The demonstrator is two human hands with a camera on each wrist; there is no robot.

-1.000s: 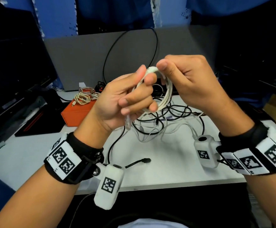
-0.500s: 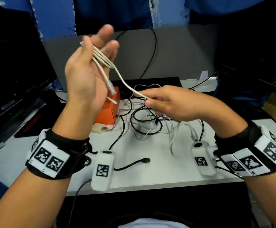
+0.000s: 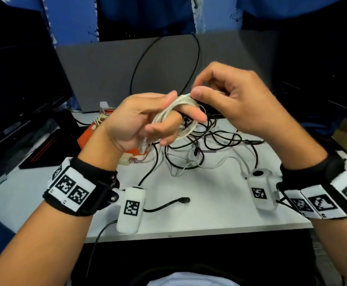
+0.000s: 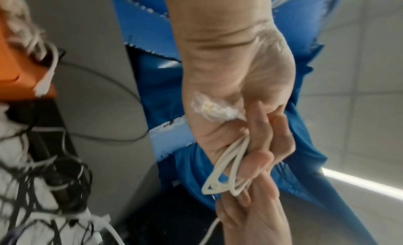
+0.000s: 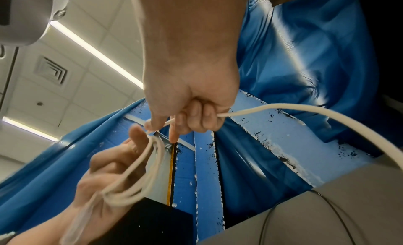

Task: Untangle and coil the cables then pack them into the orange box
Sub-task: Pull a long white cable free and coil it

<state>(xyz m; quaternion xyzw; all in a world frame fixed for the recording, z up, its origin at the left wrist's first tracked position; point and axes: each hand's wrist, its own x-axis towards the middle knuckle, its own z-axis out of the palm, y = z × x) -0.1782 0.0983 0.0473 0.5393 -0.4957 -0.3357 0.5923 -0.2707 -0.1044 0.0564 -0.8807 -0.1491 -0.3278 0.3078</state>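
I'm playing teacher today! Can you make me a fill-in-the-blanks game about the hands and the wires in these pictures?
1. The left hand holds loops of a ____ cable.
2. The right hand ____ that same cable.
3. The box on the table is ____.
4. The tangled pile on the table is mostly ____ cables.

Missing words: white; pinches; orange; black

An office or lab: white tabletop (image 3: 209,203), dark monitors (image 3: 19,83), grey partition (image 3: 106,65), tiled ceiling (image 5: 91,47) with strip lights (image 5: 96,54).
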